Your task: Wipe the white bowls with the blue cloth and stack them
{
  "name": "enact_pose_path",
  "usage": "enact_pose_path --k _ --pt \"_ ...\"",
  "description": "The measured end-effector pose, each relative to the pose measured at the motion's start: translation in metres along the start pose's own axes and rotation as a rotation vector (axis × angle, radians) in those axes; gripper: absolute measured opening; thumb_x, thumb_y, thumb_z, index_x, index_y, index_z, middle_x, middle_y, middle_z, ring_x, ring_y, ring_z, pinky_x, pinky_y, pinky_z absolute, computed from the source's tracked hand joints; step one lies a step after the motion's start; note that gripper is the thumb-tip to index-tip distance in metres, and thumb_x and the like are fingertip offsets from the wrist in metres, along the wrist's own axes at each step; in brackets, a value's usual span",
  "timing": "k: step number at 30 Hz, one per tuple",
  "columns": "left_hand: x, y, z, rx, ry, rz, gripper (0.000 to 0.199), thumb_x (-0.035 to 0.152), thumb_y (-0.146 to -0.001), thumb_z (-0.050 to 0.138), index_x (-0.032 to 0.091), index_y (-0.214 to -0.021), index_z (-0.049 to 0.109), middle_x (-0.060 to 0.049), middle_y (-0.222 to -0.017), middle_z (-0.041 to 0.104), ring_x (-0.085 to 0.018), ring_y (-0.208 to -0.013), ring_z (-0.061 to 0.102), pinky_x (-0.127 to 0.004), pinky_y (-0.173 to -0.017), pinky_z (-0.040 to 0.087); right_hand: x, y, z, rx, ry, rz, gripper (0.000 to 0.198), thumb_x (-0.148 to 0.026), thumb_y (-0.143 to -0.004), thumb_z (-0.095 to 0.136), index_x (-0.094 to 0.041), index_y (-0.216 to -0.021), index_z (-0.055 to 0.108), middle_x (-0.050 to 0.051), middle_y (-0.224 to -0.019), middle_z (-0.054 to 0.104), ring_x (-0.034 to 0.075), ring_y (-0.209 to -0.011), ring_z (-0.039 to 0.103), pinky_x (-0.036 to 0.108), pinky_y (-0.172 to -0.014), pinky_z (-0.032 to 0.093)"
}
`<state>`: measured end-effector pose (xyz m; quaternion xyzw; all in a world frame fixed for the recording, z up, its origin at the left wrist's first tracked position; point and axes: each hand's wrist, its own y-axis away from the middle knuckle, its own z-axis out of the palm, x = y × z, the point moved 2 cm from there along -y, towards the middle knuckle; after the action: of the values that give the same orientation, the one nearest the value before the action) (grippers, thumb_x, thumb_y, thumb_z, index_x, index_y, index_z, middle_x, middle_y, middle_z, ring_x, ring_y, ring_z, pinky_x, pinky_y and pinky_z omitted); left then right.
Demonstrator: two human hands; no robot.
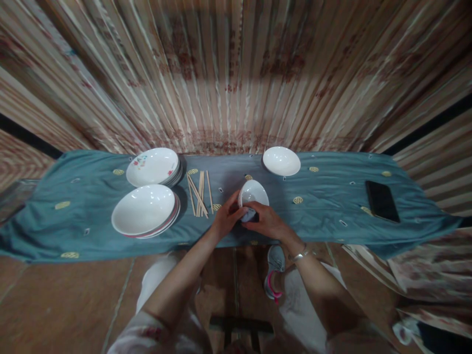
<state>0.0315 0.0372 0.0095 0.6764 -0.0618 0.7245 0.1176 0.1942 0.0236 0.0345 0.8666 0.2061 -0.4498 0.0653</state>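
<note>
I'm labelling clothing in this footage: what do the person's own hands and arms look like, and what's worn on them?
The left hand and right hand are ungloved. A shiny, silver-coloured bracelet circles the right wrist. The left forearm is uncovered below a pale sleeve with blurred reddish marks.

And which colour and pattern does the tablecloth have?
The tablecloth is teal with yellow motifs and small pale marks (head view).

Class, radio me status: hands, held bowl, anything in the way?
Left hand and right hand both on small white bowl. Bowl raised or resting: cannot tell. Chopsticks beside left hand, not blocking it.
</note>
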Motion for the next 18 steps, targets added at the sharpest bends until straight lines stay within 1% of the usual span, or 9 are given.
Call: enact_pose_path --k 3,6,8,10,12,14,16,18 --pt "-0.004 0.0 0.0 0.016 0.046 -0.041 0.077 0.055 -0.074 0.077 0.023 -0.142 0.058 -0.008 -0.116 0.074 -0.023 -0.093 0.073 -0.033 -0.076 0.061 -0.001 0.0 -0.001 0.028 0.046 -0.024 0.042 -0.015 -0.076 0.069 -0.019 -0.118 0.069 0.008 -0.114 0.074 0.022 -0.103 0.069 0.036 -0.095 0.052" --pt "-0.011 -0.001 -0.001 0.033 0.069 -0.072 0.084 0.061 -0.075 0.075 0.025 -0.147 0.052 -0.009 -0.117 0.073 -0.025 -0.096 0.072 -0.037 -0.076 0.063 0.002 0.001 -0.008 0.038 0.026 -0.025 0.04 -0.013 -0.076 0.064 -0.017 -0.115 0.071 0.008 -0.109 0.075 0.022 -0.097 0.07 0.034 -0.09 0.053" --pt "-0.015 -0.002 -0.003 0.04 0.04 -0.073 0.087 0.064 -0.078 0.071 0.025 -0.152 0.047 -0.012 -0.121 0.071 -0.028 -0.102 0.072 -0.04 -0.076 0.064 0.006 0.002 -0.013 0.053 -0.021 -0.003 0.04 -0.014 -0.076 0.062 -0.017 -0.114 0.072 0.007 -0.107 0.076 0.022 -0.093 0.07 0.033 -0.086 0.054" --pt "-0.017 -0.004 -0.006 0.048 -0.038 -0.043 0.087 0.066 -0.083 0.066 0.024 -0.155 0.041 -0.015 -0.133 0.066 -0.031 -0.109 0.07 -0.043 -0.081 0.064 0.011 0.002 -0.018 0.07 -0.076 0.025 0.041 -0.015 -0.074 0.062 -0.018 -0.114 0.073 0.005 -0.107 0.077 0.022 -0.091 0.07 0.032 -0.083 0.054" --pt "-0.016 -0.004 -0.01 0.069 -0.166 0.04 0.085 0.064 -0.087 0.062 0.022 -0.157 0.037 -0.019 -0.149 0.054 -0.033 -0.122 0.065 -0.047 -0.092 0.06 0.015 0.003 -0.021 0.075 -0.125 0.038 0.042 -0.015 -0.073 0.062 -0.019 -0.113 0.074 0.004 -0.108 0.077 0.021 -0.092 0.07 0.031 -0.082 0.054" --pt "-0.012 -0.005 -0.013 0.085 -0.339 0.159 0.08 0.059 -0.091 0.059 0.022 -0.157 0.036 -0.019 -0.161 0.04 -0.034 -0.14 0.051 -0.049 -0.107 0.051 0.016 0.003 -0.022 0.076 -0.165 0.036 0.042 -0.015 -0.071 0.063 -0.019 -0.111 0.075 0.004 -0.109 0.077 0.022 -0.094 0.071 0.031 -0.083 0.054" --pt "-0.006 -0.006 -0.016 0.069 -0.525 0.293 0.071 0.055 -0.093 0.058 0.022 -0.154 0.042 -0.018 -0.166 0.031 -0.033 -0.153 0.033 -0.052 -0.118 0.039 0.016 0.003 -0.024 0.069 -0.201 0.036 0.041 -0.015 -0.07 0.064 -0.02 -0.109 0.076 0.004 -0.108 0.078 0.022 -0.095 0.071 0.031 -0.082 0.054" --pt "-0.001 -0.008 -0.018 0.037 -0.675 0.422 0.06 0.05 -0.095 0.057 0.022 -0.148 0.05 -0.017 -0.168 0.027 -0.033 -0.157 0.023 -0.054 -0.124 0.028 0.014 0.003 -0.026 0.061 -0.233 0.042 0.037 -0.018 -0.072 0.067 -0.02 -0.107 0.077 0.003 -0.106 0.078 0.022 -0.093 0.071 0.03 -0.081 0.053"
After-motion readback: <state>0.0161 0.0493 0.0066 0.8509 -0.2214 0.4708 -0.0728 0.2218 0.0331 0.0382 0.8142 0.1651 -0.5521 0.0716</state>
